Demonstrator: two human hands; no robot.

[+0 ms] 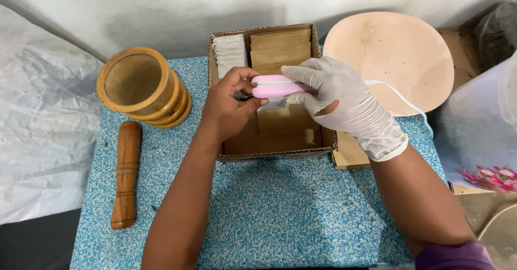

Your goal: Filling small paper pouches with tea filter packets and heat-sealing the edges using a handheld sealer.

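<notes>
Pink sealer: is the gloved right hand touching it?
Touching. The head view shows the right hand, in a white glove, with its fingers wrapped over the end of the pink sealer above the cardboard box; no gap shows.

Two hands worked at the grip: one bare left hand (226, 108) and one right hand (339, 100) in a single white glove, torn in one spot. Between them they held one pink handheld device (277, 86), with one white cord (401, 99) trailing off to the right of the grip. Directly beneath the grip sat one cardboard box (269, 152); inside it, behind the grip, stood one stack of brown paper pouches (280, 49) and one bundle of white sachets (229, 52), too tightly packed to count singly. Left of the grip lay one wooden mortar (142, 87) and one wooden pestle (126, 176). Right of it stood one pale round board (398, 54).
</notes>
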